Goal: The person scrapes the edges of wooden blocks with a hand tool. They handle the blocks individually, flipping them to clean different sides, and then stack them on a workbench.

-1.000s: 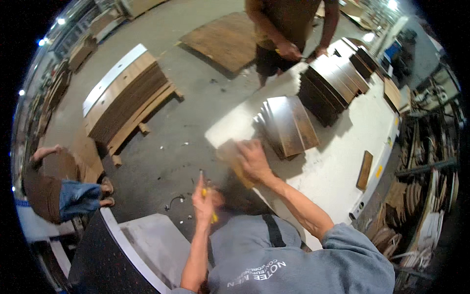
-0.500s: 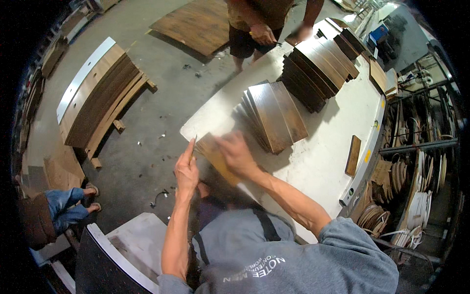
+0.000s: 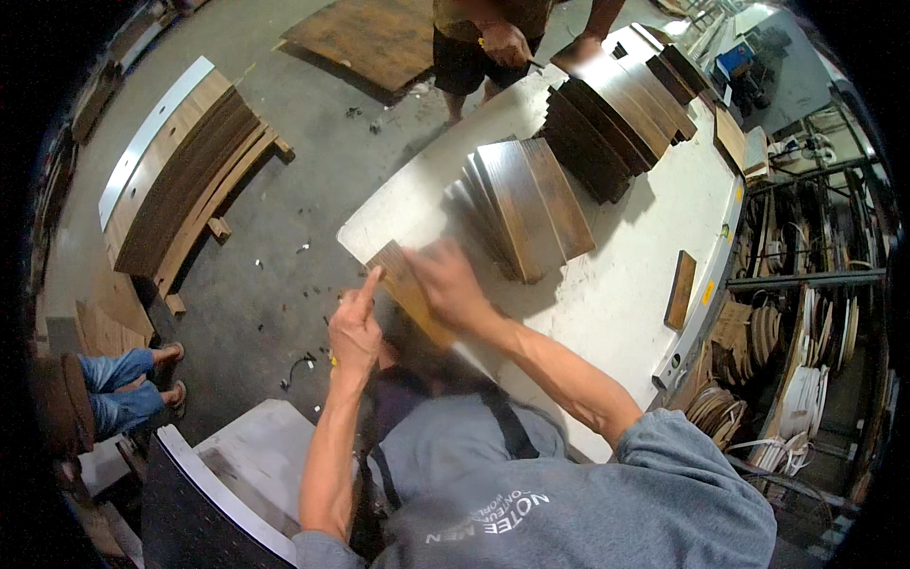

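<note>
A narrow brown wooden board (image 3: pixel 406 277) lies at the near left corner of the white table (image 3: pixel 374 223), its lower end reaching toward my body. My left hand (image 3: pixel 354 330) is closed at the board's left edge, index finger stretched along it. A bit of yellow shows at the heel of that hand, on a slim tool that looks like a knife; the rest is hidden by the fingers. Over the board's right side is my right hand (image 3: pixel 447 283), its fingers smeared by motion. Just beyond it, a fanned stack of brown boards (image 3: pixel 531 209) rests on the table.
Across the table, another person's hand (image 3: pixel 504 44) holds a small tool beside a second board stack (image 3: pixel 621 114). A loose short board (image 3: pixel 680 289) and a long level (image 3: pixel 697 322) lie along the right side. Curved panels (image 3: pixel 180 171) sit on wooden supports at left.
My left hand has drawn slightly back toward me along the board's edge; the tool's pointed tip no longer shows. My right hand stays blurred over the board. The view has shifted slightly.
</note>
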Demonstrator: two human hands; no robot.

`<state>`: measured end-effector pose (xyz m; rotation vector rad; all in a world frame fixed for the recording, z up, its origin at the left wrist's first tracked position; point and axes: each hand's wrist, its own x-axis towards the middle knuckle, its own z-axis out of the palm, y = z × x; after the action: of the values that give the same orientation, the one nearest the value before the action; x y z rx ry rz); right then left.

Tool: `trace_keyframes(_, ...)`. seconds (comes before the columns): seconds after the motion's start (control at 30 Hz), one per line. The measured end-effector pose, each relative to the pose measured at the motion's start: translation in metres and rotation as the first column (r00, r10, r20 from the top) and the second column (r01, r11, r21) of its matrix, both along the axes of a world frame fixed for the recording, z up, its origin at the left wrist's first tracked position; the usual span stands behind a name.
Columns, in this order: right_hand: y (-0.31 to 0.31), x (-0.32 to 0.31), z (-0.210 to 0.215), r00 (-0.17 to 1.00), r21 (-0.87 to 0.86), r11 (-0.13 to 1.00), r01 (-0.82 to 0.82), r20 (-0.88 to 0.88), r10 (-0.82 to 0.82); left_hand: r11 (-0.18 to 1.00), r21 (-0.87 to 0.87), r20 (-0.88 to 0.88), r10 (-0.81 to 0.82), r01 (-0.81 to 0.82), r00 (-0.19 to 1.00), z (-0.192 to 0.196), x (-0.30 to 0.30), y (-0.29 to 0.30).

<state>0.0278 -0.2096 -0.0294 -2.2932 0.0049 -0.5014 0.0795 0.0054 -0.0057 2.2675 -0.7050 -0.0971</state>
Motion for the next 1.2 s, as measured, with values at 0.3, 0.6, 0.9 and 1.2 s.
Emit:
trace_keyframes(0.3, 0.000, 0.000, 0.005, 0.998, 0.008, 1.000, -0.018, 0.061, 0.018, 0.997, 0.037, 0.061, -0.064, 0.062, 0.996, 0.005, -0.049, 0.001)
trace_keyframes(0.6, -0.002, 0.002, -0.006, 0.995, -0.013, 1.000, -0.024, 0.097, 0.025, 0.964, -0.020, -0.140, -0.264, 0.263, 0.954, 0.012, -0.124, -0.002)
trace_keyframes(0.9, 0.000, 0.004, -0.005, 0.996, 0.012, 1.000, -0.007, 0.087, 0.006, 0.992, -0.035, -0.030, 0.122, -0.123, 0.992, 0.014, -0.016, 0.009)
trace_keyframes(1.2, 0.000, 0.002, -0.008, 0.996, 0.040, 0.999, 0.003, 0.090, -0.007, 0.993, 0.109, 0.036, 0.041, -0.045, 0.998, 0.011, 0.002, 0.004)
